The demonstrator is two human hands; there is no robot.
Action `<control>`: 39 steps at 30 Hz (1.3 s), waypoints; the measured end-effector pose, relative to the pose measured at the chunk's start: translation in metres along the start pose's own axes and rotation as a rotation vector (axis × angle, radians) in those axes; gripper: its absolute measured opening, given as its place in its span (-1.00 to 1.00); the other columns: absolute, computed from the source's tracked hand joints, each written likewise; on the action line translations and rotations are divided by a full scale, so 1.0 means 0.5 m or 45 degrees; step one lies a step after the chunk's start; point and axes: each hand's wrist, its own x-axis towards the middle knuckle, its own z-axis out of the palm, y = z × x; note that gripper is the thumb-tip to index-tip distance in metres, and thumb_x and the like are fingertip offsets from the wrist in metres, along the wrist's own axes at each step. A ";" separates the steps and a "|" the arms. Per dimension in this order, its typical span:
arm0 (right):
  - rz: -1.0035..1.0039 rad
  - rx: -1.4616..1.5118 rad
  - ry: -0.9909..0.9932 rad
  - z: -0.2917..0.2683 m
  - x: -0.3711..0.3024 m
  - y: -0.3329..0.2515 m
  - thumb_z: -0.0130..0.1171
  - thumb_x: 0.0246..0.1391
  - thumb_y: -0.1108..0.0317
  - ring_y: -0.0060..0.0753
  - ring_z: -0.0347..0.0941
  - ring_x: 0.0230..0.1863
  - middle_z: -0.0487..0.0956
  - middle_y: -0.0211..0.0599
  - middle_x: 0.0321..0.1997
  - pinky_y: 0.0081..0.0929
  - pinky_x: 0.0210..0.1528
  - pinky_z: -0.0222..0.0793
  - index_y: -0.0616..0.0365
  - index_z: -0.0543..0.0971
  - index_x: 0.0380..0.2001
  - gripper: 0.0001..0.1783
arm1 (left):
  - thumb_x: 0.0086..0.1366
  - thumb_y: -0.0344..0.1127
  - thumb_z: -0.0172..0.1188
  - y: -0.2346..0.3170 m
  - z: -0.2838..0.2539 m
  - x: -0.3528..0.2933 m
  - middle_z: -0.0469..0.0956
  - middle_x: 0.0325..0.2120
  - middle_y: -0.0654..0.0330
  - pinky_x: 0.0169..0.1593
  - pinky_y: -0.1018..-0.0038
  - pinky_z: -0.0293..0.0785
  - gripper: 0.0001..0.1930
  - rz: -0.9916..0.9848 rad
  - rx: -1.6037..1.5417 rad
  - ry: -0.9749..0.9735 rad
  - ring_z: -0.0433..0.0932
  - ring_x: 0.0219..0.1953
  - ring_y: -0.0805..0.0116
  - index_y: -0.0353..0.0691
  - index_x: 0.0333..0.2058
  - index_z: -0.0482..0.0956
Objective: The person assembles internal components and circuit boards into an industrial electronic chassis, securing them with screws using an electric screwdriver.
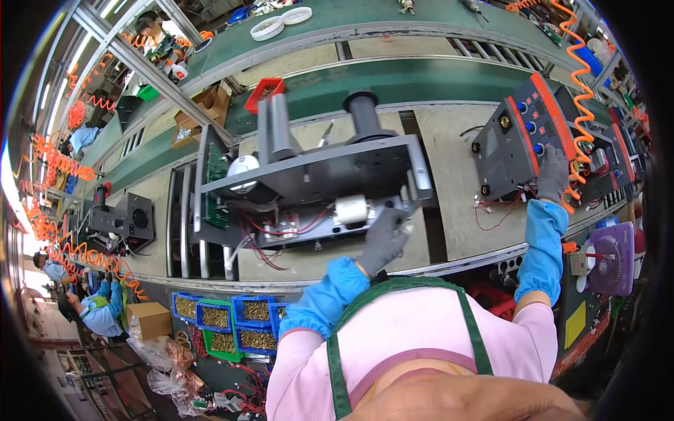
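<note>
In front of me lies an open dark grey metal housing (309,172), with a green circuit board (217,175) at its left end and a white cylindrical part (351,210) among red and white wires. My left hand (385,242), in a grey glove, is at the housing's near right edge. Its fingers are curled, with something small and pale by the fingertips that I cannot make out. Farther right stands a boxy machine with an orange-red front panel (547,112) and blue knobs. My gloved right hand (552,177) lies against that panel's lower part, fingers stretched upward beside a knob.
An orange coiled hose (580,105) hangs by my right hand. Behind the housing are a grey spool-shaped part (365,116) and a red bin (265,95). Blue and green bins (254,309) of small brass-coloured parts stand lower left. A purple fan (612,259) is at right.
</note>
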 end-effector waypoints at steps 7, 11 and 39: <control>-0.007 0.127 0.028 0.087 0.016 0.042 0.05 0.01 0.45 -0.08 0.42 -0.18 0.48 -0.18 -0.26 -0.24 -0.15 0.36 0.09 0.49 -0.19 -0.76 | 0.11 -0.21 0.21 0.020 0.084 0.045 0.36 -0.09 0.04 -0.06 0.39 0.40 -0.42 0.183 -0.112 -0.369 0.47 -0.14 0.20 -0.22 0.10 0.28; 0.013 0.155 -0.003 0.158 0.027 0.069 0.06 0.03 0.42 -0.07 0.42 -0.18 0.49 -0.18 -0.26 -0.21 -0.15 0.35 0.07 0.50 -0.20 -0.78 | 0.19 -0.21 0.16 -0.064 0.059 0.042 0.45 -0.11 0.07 0.01 0.42 0.37 -0.54 -0.055 -0.407 -0.634 0.46 -0.07 0.25 -0.28 0.03 0.38; 0.058 1.817 -1.498 0.145 -0.293 -0.380 0.36 -0.30 0.38 -0.36 0.33 0.03 0.45 -0.21 -0.02 -0.38 0.11 0.23 0.20 0.17 0.18 -0.09 | 0.10 -0.21 0.28 -0.214 -0.260 -0.079 0.48 -0.29 0.22 -0.35 0.52 0.36 -0.53 -1.155 -0.374 0.916 0.42 -0.40 0.48 -0.31 -0.06 0.42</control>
